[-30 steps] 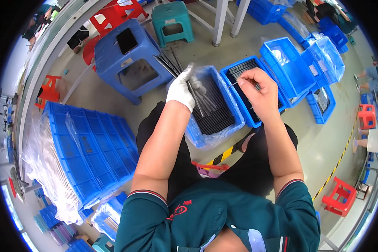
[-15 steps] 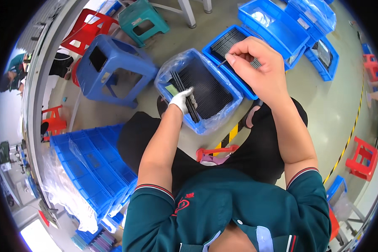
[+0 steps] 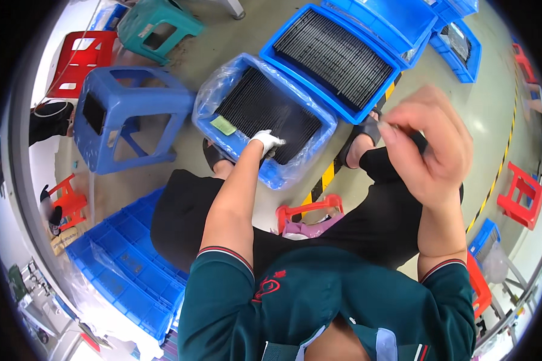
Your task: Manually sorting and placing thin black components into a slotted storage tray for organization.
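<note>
My left hand point(image 3: 268, 143), in a white glove with bare forearm, reaches over the near edge of a blue bin point(image 3: 206, 129) lined with clear plastic. Its fingers curl down onto the black strips point(image 3: 265, 105) stacked in rows there; their tips are partly hidden. A green label point(image 3: 223, 125) lies at the bin's left side. My right hand point(image 3: 430, 141) is bare and raised to the right, away from the bins. Thumb and fingertips are pinched together, slightly blurred, and what they hold, if anything, cannot be made out.
Beside the lined bin stands another blue bin point(image 3: 273, 55) with rows of dark strips point(image 3: 337, 57). More blue bins point(image 3: 382, 21) are stacked behind it. A blue stool point(image 3: 123, 114) is at left, a green stool point(image 3: 156, 30) beyond. Blue crates point(image 3: 126, 259) sit near my left knee.
The bundle of black strips that stood up in my left hand now lies down with the stack. My right hand has moved right and nearer; its thin dark rod no longer shows.
</note>
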The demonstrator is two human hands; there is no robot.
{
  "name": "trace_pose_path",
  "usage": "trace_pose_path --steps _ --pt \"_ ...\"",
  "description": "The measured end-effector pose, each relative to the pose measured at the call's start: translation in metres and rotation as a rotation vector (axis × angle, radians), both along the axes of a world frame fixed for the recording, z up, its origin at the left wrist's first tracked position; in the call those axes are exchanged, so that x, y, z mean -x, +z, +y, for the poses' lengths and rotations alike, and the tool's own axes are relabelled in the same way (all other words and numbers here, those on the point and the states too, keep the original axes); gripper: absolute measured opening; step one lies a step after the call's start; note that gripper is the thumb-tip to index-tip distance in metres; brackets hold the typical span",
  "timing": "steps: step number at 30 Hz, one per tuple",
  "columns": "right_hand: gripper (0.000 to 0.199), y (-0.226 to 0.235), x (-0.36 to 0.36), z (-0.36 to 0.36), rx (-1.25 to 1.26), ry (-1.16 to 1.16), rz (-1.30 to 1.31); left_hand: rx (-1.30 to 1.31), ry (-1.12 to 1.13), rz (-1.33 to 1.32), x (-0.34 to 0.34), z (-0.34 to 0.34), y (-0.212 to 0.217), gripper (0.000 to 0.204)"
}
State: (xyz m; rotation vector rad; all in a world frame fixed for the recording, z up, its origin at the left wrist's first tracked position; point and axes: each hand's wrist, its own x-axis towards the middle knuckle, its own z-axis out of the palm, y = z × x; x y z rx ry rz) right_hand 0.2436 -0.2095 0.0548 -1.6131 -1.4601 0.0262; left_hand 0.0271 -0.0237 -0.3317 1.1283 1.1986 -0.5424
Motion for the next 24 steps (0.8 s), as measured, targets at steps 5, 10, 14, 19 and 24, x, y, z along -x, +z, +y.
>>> trace_pose_path --steps 5,10,14,19,24 --pt "0.018 -0.004 -0.009 0.0 0.061 -0.003 -0.076 -0.02 -0.48 0.113 -0.025 0.009 -0.033 0.08" --pt "0.024 -0.003 -0.011 0.001 0.106 -0.022 -0.078 -0.093 -0.621 0.172 -0.037 0.004 -0.047 0.06" --pt "0.02 0.002 -0.018 -0.004 0.169 0.082 -0.037 -0.073 -0.528 0.116 -0.069 0.001 -0.065 0.075" --pt "0.019 0.003 -0.01 -0.003 0.187 0.057 -0.039 -0.259 -0.418 0.097 -0.038 0.011 -0.113 0.085" --pt "0.018 -0.007 -0.012 -0.007 0.25 0.054 -0.077 -0.474 -0.641 0.117 -0.061 -0.011 -0.086 0.078"
